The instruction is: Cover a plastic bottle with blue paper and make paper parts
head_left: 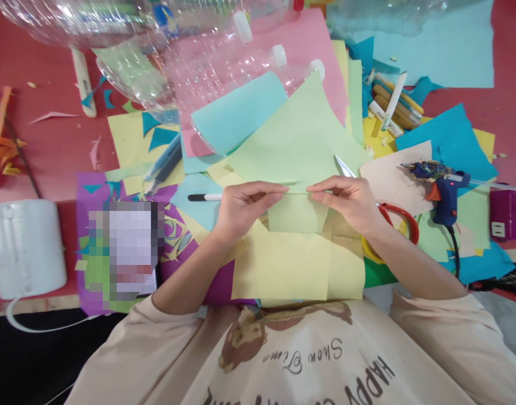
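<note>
Both hands pinch a pale green sheet of paper (298,218) along its upper edge, which looks thin, as if folded or rolled. My left hand (243,207) grips the left part of that edge between thumb and fingers. Opposite it, my right hand (351,201) pinches the right part the same way. A larger light green sheet (300,135) spreads just beyond the hands; whether it joins the held piece I cannot tell. Scissors (403,216) with red and yellow handles lie partly hidden under my right hand and forearm. By my left hand rests a black-and-white pen (205,197).
Clear plastic bottles (249,67) lie at the back. A glue gun (445,191) with a cable is at right, near several markers (395,104). A phone-like device (133,247), blurred, and a white box (27,247) stand left. Yellow paper (283,267) lies in front.
</note>
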The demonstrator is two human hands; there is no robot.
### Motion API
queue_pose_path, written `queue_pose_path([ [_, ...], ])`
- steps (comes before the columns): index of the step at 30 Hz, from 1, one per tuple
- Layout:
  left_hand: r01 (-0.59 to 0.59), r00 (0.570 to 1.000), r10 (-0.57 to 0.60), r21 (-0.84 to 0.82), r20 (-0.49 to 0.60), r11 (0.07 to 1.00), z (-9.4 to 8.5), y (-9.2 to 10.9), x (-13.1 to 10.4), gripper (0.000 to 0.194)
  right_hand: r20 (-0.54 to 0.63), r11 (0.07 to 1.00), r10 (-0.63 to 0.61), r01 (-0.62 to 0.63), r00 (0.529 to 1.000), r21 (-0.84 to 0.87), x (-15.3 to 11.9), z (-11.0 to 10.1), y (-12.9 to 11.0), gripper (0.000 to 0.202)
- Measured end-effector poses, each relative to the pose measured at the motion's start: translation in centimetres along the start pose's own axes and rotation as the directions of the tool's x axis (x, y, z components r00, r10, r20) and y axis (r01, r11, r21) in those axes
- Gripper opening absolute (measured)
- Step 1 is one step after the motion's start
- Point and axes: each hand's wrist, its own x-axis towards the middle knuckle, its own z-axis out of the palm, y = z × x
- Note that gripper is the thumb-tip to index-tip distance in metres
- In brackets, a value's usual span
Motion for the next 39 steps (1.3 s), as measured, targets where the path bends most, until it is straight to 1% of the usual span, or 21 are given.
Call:
queue_pose_path([
  [3,-0.028,0.999,0.028,-0.026,0.026,0.999,0.03,0.07,0.12,0.009,-0.017,1.000,-0.008,0.007,1.000,-0.010,-0.05,0.02,0.10,0.008],
  [7,-0.023,0.999,0.027,-0.079,0.044,0.997,0.05,-0.08,0.13,0.009,-0.033,1.000,-0.015,0.015,0.999,-0.018,-0.16,-0.01,0.25,0.008],
  [14,0.028,0.999,-0.023,-0.107,0.046,0.994,-0.01,-0.79,0.13,0.008,-0.021,1.000,0.005,-0.005,1.000,0.028,-0.03,-0.04,0.32,0.008],
  [20,0.057,0.997,-0.048,-0.151,0.064,0.987,0.02,-0.71,0.11,0.006,-0.005,1.000,0.023,-0.023,1.000,0.003,-0.17,-0.12,0.51,0.011],
  [23,0.069,0.996,-0.061,-0.121,0.066,0.990,0.13,-0.35,-0.02,0.008,0.006,1.000,0.016,-0.016,1.000,-0.017,-0.28,-0.06,0.49,0.012],
  [27,0.060,0.997,-0.057,-0.060,0.053,0.996,0.29,-0.05,-0.09,0.020,0.021,1.000,0.029,-0.028,0.999,-0.011,-0.37,0.00,0.51,0.013],
  [29,0.070,0.996,-0.069,-0.031,0.053,0.997,0.31,-0.02,-0.09,0.022,0.022,0.999,0.033,-0.033,0.999,-0.003,-0.41,0.00,0.57,0.013],
  [32,0.078,0.994,-0.080,0.028,0.078,0.997,0.28,-0.02,-0.09,0.023,0.033,0.999,0.032,-0.033,0.999,0.004,-0.41,-0.02,0.67,0.013],
  [36,0.052,0.990,-0.062,0.078,0.124,0.996,0.25,-0.07,-0.07,0.022,0.038,1.000,0.012,-0.012,0.999,-0.009,-0.30,-0.04,0.63,0.011],
  [39,0.033,0.994,-0.041,0.085,0.101,0.996,0.32,-0.08,-0.02,0.020,0.039,0.998,0.024,-0.022,0.999,-0.051,-0.24,-0.04,0.38,0.017],
])
